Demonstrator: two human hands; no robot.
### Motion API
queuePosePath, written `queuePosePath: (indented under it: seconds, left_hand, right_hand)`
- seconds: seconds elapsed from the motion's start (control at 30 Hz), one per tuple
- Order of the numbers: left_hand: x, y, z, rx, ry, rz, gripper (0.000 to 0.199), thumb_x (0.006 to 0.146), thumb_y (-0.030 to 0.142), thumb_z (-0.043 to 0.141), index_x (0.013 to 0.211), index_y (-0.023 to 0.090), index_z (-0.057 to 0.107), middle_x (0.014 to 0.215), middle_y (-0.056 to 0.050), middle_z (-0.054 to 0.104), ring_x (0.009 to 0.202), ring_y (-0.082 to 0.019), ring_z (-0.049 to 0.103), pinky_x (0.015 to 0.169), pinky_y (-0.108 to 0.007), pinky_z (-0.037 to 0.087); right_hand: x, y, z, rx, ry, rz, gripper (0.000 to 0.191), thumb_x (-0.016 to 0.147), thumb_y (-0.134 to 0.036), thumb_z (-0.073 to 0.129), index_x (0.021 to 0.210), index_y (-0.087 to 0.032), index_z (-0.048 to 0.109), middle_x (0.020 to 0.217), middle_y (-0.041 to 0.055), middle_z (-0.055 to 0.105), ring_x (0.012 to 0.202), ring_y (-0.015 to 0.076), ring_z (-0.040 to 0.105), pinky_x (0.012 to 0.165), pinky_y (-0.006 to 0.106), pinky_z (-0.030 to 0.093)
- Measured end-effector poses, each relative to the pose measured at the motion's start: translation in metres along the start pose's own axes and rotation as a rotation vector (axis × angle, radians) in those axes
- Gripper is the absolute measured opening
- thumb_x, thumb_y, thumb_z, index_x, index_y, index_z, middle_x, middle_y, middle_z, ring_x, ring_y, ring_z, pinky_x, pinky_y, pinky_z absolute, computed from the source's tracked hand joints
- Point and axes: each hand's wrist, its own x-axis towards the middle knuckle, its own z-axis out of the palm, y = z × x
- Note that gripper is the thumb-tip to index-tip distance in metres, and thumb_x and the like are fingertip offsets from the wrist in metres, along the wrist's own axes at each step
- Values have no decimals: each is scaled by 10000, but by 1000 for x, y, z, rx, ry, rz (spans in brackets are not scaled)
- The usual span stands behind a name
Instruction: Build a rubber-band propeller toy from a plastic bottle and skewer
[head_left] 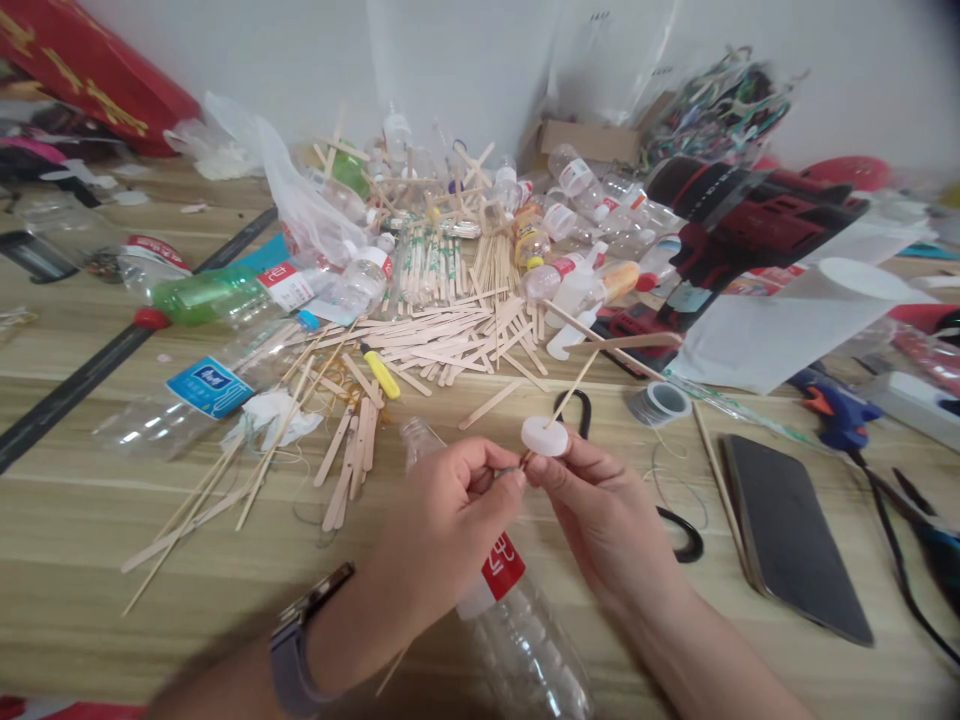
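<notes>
A white bottle cap (544, 438) with a thin wooden skewer (579, 382) standing up through it is held just above the table. My right hand (611, 505) pinches it from the right, thumb and forefinger below the cap's edge. From the other side my left hand (454, 515), with a watch (311, 600) on the wrist, has its thumb and forefinger closed near the skewer's lower end; the tiny thing between them is too small to make out. Beneath both hands lies a clear plastic bottle (532, 640) with a red label, partly hidden by the left hand.
Loose craft sticks (442, 335) and plastic bottles fill the back. A power drill (720, 230) stands at right. Scissors (686, 535), a thread spool (660, 403), a phone (795, 535) and a glue gun (836, 405) lie nearby. Left are skewers (202, 495) and a blue-labelled bottle (208, 387).
</notes>
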Motion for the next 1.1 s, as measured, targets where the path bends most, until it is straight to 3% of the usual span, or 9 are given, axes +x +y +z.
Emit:
queuePosePath:
  seconds: [0.17, 0.27, 0.37, 0.47, 0.53, 0.57, 0.73, 0.93, 1.1]
  left_hand:
    - [2, 2, -3, -22, -30, -16, 227, 851, 363, 545, 827, 175, 669, 555, 67, 426, 501, -91, 351, 448, -209, 266]
    - [2, 0, -5, 18, -45, 21, 251, 869, 393, 549, 935, 195, 690, 557, 76, 373, 498, -99, 347, 443, -219, 258]
    - [0, -4, -5, 93, 51, 105, 290, 897, 408, 541, 1086, 210, 639, 612, 68, 420, 527, -108, 426, 466, -219, 327]
    - [-4, -9, -2, 213, 255, 252, 298, 935, 394, 506, 1166, 221, 579, 1016, -36, 579, 669, -114, 552, 566, -236, 448]
    - [-7, -11, 0, 320, 330, 360, 259, 942, 360, 508, 1149, 228, 590, 1302, -87, 480, 749, -110, 582, 640, -253, 485]
    - [-8, -11, 0, 367, 326, 398, 233, 940, 347, 517, 1118, 226, 606, 1334, -91, 466, 764, -112, 588, 662, -258, 489]
    - [-8, -9, 5, 429, 183, 358, 166, 932, 303, 536, 1011, 216, 653, 824, 0, 695, 686, -144, 619, 644, -267, 462]
    - [-6, -4, 6, 358, 191, 302, 189, 914, 263, 512, 934, 206, 692, 683, 27, 699, 591, -125, 607, 557, -232, 428]
    - [-6, -4, 6, 341, 196, 289, 182, 910, 256, 507, 923, 205, 682, 693, 25, 700, 613, -128, 619, 569, -226, 440]
  right_hand:
    - [0, -2, 0, -16, -67, -3, 127, 730, -350, 794, 699, -240, 738, 786, 1, 641, 771, 174, 553, 771, 324, 466]
    - [-1, -6, 0, -54, -67, -25, 136, 756, -377, 774, 743, -245, 745, 806, 10, 665, 802, 190, 579, 786, 337, 472]
    - [-3, -12, 0, -61, -52, -16, 145, 742, -387, 785, 758, -246, 754, 816, 13, 689, 808, 194, 595, 803, 341, 474]
    - [-3, -17, -1, -25, -64, 27, 130, 743, -378, 788, 780, -256, 764, 811, 5, 713, 791, 179, 605, 822, 332, 473]
    - [-3, -19, -1, -11, -68, 43, 114, 758, -371, 779, 789, -262, 765, 803, -2, 723, 787, 171, 613, 839, 329, 471]
    - [-3, -19, -1, -12, -67, 47, 108, 764, -367, 774, 790, -262, 763, 801, -4, 726, 791, 171, 618, 845, 330, 469]
    - [-4, -16, -1, -60, -49, 72, 155, 755, -382, 768, 812, -239, 750, 855, 18, 734, 847, 201, 631, 833, 346, 473]
    - [-5, -10, 0, -121, 18, 45, 183, 729, -416, 773, 760, -243, 721, 800, 13, 697, 823, 209, 613, 818, 360, 468]
    - [-8, -11, -2, -379, 43, -135, 154, 803, -375, 700, 721, -244, 698, 829, 19, 630, 836, 209, 566, 796, 367, 426]
